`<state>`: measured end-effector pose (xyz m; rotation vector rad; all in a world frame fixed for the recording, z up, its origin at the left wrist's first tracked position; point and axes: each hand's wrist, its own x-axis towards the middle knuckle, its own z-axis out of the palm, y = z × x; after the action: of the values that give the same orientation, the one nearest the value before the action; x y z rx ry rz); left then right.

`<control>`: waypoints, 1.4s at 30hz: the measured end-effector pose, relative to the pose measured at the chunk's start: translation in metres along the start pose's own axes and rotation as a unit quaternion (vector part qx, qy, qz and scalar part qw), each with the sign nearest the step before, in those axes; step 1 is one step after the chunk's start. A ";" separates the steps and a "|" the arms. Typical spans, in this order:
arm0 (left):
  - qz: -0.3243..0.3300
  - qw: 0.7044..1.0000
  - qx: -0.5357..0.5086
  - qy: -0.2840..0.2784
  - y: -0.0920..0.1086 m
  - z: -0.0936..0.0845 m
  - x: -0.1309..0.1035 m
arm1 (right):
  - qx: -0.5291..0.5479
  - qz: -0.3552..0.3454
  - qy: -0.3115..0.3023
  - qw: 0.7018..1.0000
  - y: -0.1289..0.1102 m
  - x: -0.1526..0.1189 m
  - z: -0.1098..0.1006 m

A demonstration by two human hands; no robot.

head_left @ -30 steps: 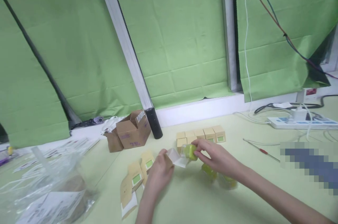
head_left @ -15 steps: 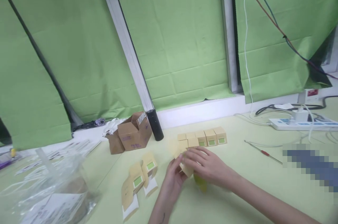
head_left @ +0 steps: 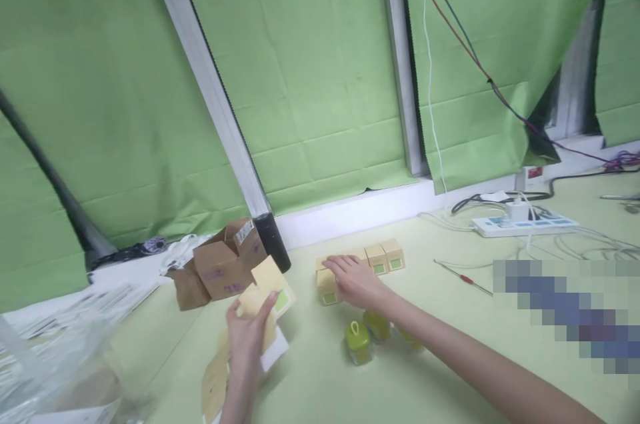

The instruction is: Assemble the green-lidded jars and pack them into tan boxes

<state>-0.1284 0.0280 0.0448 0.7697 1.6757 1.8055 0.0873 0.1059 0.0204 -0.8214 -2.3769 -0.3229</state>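
My left hand (head_left: 253,327) grips a small pale-yellow carton (head_left: 270,281) with a green label, its flap standing up, between thumb and fingers. Below that hand lie more opened cartons (head_left: 215,381) with white flaps. My right hand (head_left: 357,281) reaches over a cluster of small closed boxes, its fingers curled on a yellow box (head_left: 327,287) at the near left; the thumb is hidden. Close under the right forearm stand a small clear jar (head_left: 358,344) with a green looped lid and another green-lidded jar (head_left: 377,325); a third is partly hidden by the arm.
An open brown cardboard box (head_left: 225,267) and a black cylinder (head_left: 273,241) stand at the back. A clear plastic bag (head_left: 65,371) lies at left. To the right are a red-handled thin tool (head_left: 465,279), a white power strip (head_left: 525,225) and cables.
My hands have parted from the box they held together. The left moved left and took an opened carton. The right moved over the box cluster. The jars came into view; the camera turned right.
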 end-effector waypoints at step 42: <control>0.385 0.820 0.273 -0.325 -0.038 0.030 -0.060 | 0.174 0.073 -0.043 0.981 -0.020 -0.029 -0.050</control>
<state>-0.0649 0.0075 0.0060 2.2828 1.4683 1.1695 0.1157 0.0559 0.0417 -0.8466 -2.3404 0.1867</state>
